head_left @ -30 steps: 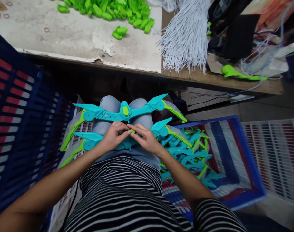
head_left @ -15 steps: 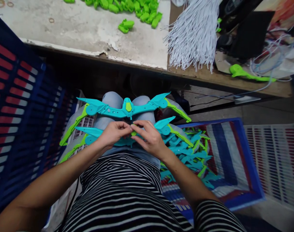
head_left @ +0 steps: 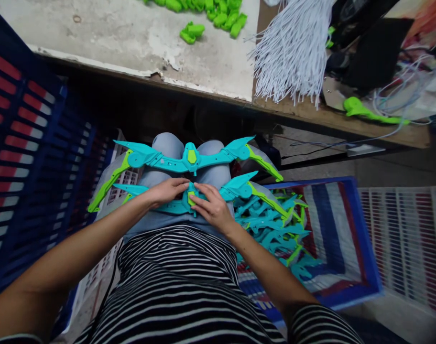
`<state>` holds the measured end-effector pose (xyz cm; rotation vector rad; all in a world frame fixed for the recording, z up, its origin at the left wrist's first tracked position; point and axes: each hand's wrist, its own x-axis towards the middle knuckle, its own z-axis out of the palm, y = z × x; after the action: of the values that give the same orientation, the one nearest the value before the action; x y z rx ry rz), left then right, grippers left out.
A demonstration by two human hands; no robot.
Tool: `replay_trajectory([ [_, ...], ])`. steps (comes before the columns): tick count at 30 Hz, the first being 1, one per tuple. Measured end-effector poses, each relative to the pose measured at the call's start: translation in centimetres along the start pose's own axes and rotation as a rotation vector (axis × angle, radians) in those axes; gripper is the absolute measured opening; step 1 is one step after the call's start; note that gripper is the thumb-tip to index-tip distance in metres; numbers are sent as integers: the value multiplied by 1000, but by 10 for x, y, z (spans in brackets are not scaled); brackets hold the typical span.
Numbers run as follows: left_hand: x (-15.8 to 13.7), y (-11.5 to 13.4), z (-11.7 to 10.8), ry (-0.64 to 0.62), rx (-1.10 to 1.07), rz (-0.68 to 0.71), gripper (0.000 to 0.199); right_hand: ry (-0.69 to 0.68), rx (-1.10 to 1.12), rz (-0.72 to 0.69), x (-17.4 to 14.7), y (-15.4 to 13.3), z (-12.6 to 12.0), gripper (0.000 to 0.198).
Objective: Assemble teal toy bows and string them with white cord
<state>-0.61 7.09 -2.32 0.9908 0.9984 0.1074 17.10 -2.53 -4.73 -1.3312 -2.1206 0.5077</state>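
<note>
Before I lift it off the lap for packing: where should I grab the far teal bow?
Probably the far teal bow at its thick centre, around the green insert, from above: it lies flat across the knees, and its thin green tips overhang unsupported.

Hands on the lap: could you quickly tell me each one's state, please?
Left hand: fingers pressing the near teal bow, not gripping.
Right hand: same, beside its green insert.
</note>
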Motion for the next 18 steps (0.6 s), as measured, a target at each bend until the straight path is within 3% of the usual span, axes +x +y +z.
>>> replay_trajectory([
  [6, -1, 1, -5, -28, 155, 13, 55, -26, -100, 80, -3, -3, 5, 27],
  [12, 1, -6, 0, -31, 96, 68, 49, 6, -99, 183, -2, -14, 9, 24],
  [15, 3, -9, 4, -1, 115, 101, 47, -23, -21, 344, 3, -14, 8, 44],
  [18, 8, -12, 5, 45, 214, 135, 50, -170, -14, 423, 13, -9, 4, 64],
])
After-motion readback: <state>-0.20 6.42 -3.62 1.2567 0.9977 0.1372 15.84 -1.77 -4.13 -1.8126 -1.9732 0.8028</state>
